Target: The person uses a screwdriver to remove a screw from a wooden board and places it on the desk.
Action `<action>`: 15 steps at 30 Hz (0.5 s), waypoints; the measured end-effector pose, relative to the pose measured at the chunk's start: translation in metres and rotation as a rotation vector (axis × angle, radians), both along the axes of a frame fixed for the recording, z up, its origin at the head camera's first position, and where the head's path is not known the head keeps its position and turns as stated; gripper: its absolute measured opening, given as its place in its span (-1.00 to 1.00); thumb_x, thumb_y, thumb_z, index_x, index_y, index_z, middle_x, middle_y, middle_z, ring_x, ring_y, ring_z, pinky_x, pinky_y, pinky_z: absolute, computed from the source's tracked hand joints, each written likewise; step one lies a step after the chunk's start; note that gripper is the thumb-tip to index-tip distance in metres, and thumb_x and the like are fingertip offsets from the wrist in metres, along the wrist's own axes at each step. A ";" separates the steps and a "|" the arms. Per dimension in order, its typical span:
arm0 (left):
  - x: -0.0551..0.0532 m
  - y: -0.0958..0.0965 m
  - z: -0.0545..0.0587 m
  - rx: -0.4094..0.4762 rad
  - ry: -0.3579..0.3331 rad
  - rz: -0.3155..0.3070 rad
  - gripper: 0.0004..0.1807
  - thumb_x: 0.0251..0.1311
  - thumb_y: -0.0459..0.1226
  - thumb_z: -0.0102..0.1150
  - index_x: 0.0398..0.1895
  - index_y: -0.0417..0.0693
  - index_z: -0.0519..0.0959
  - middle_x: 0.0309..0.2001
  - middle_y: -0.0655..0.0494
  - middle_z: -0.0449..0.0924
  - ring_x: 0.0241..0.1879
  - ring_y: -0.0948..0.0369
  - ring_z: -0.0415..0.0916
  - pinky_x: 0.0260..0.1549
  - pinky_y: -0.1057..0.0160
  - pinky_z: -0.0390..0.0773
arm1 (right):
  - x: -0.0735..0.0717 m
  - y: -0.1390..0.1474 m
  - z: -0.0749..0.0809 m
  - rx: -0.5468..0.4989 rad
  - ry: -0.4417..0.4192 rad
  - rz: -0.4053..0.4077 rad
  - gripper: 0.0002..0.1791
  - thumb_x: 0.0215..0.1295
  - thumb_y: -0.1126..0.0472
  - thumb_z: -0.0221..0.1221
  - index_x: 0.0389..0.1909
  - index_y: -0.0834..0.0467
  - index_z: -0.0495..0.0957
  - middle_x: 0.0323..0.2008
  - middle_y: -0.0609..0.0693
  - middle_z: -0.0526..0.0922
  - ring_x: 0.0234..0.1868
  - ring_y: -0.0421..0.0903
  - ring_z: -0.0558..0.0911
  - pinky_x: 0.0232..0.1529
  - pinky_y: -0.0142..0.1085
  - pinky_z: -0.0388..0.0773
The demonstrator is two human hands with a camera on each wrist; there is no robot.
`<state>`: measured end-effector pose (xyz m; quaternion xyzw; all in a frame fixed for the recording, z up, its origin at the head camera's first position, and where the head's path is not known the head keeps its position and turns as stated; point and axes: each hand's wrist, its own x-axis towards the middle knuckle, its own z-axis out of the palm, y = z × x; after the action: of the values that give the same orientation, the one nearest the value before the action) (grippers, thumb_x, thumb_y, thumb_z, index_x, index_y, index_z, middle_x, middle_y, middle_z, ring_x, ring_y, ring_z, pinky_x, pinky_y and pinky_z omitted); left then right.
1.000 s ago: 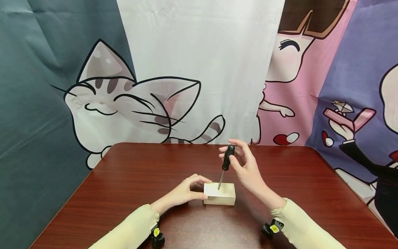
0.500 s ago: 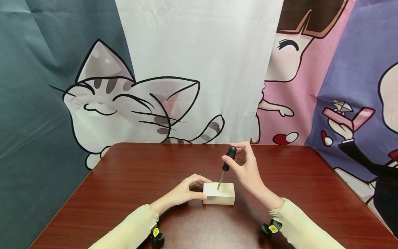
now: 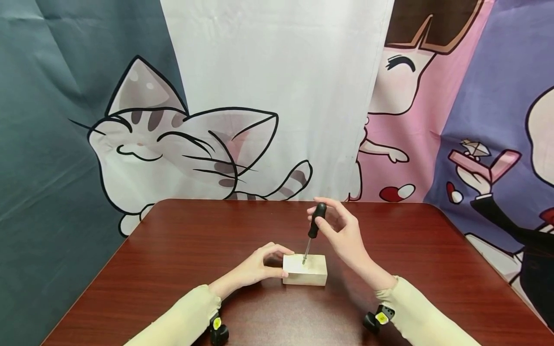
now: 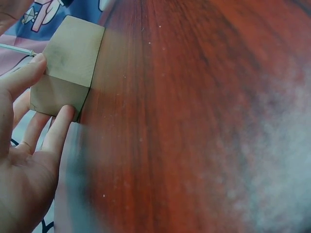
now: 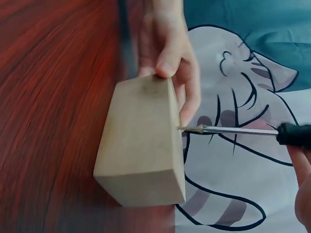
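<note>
A pale wooden block lies on the table. At its left end my left hand grips it, thumb on the near side and fingers on the far side. A screwdriver with a black handle and thin metal shaft stands over the block, leaning slightly right. My right hand holds its handle between thumb and fingers. In the right wrist view the shaft's tip meets a small brass-coloured screw that sticks out of the block's top face. How deep the screw sits is hidden.
The reddish-brown wooden table stretches around the block on all sides. Behind it hangs a cloth backdrop with cartoon figures. A small black camera is strapped at the left wrist, another camera at the right.
My right thumb and fingers have shifted round the screwdriver handle, forward and then back, and the handle has rocked slightly. The left hand and block stay in place.
</note>
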<state>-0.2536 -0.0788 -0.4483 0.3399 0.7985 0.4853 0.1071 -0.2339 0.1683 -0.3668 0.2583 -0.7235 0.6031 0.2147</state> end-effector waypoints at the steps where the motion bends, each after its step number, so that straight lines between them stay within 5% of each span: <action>1: 0.000 0.000 0.000 0.000 0.001 0.000 -0.47 0.10 -0.14 0.44 0.18 0.18 0.55 0.03 0.11 0.53 0.08 0.23 0.55 0.14 0.20 0.48 | 0.000 0.000 -0.001 -0.010 0.003 0.015 -0.54 0.38 0.39 0.13 0.28 0.14 0.43 -0.08 0.15 0.71 -0.12 -0.18 0.75 -0.12 -0.37 0.67; 6: 0.000 0.000 -0.001 0.004 0.013 0.000 -0.47 0.09 -0.15 0.44 0.17 0.17 0.56 0.02 0.11 0.54 0.07 0.23 0.55 0.14 0.20 0.48 | 0.000 -0.004 -0.004 -0.071 -0.001 0.033 -0.55 0.42 0.43 0.06 0.29 0.24 0.28 -0.01 -0.06 0.69 -0.08 -0.19 0.74 -0.16 -0.32 0.69; 9: 0.001 0.000 -0.001 0.004 0.010 0.000 -0.48 0.09 -0.15 0.45 0.17 0.17 0.56 0.02 0.11 0.53 0.07 0.22 0.55 0.14 0.20 0.48 | 0.002 -0.007 -0.005 -0.064 0.016 -0.048 -0.52 0.33 0.41 0.19 0.24 0.25 0.33 -0.02 -0.18 0.64 -0.15 -0.27 0.70 -0.22 -0.39 0.67; 15: 0.001 -0.001 0.000 0.002 0.005 -0.004 -0.48 0.10 -0.14 0.43 0.18 0.17 0.55 0.02 0.11 0.53 0.09 0.22 0.55 0.16 0.15 0.49 | 0.006 -0.010 -0.003 -0.086 0.025 -0.153 -0.46 0.15 0.41 0.36 0.15 0.24 0.43 -0.26 -0.05 0.59 -0.33 -0.27 0.61 -0.40 -0.44 0.60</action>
<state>-0.2528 -0.0793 -0.4480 0.3426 0.7975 0.4852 0.1057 -0.2275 0.1584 -0.3698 0.2001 -0.7119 0.6122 0.2799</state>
